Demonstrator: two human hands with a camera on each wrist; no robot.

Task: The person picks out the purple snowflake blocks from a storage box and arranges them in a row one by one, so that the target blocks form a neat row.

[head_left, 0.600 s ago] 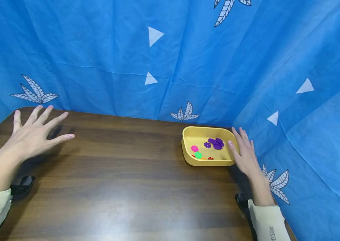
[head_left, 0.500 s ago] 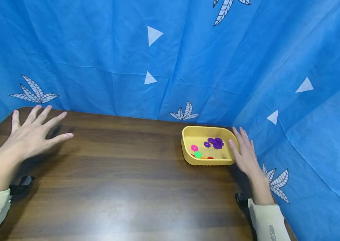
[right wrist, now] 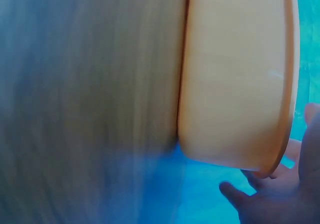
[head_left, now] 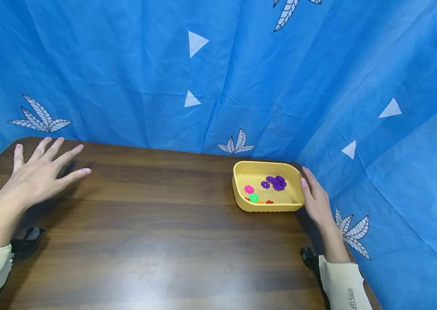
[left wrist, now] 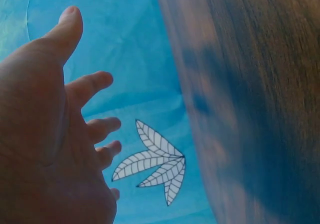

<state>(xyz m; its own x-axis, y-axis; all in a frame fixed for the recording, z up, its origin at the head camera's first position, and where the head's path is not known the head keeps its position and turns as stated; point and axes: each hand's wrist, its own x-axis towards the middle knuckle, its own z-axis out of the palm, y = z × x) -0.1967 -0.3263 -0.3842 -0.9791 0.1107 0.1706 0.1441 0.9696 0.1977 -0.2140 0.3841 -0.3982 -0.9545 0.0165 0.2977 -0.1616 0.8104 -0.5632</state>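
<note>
A yellow plastic basket (head_left: 242,203) with rounded corners stands on the table at the right in the head view. Inside lie small flower-edged plastic discs: a purple cluster (head_left: 278,183), a pink disc (head_left: 249,189), a green disc (head_left: 253,198), and red and orange ones partly hidden by the near wall. My right hand (head_left: 318,207) is at the basket's right end, its thumb at the rim and its fingers bent around the outside wall, mostly hidden from above. At the far left, my left hand (head_left: 38,177) hovers above the table with spread fingers, holding nothing.
The dark wooden table (head_left: 156,224) meets a blue curtain (head_left: 125,77) at its back and right sides. This curtain, printed with leaves and white triangles, hangs close beside my right hand and the basket.
The right hand's fingers have drawn in around the basket's end, and its thumb has moved back to the rim. The left hand stays spread in nearly the same place.
</note>
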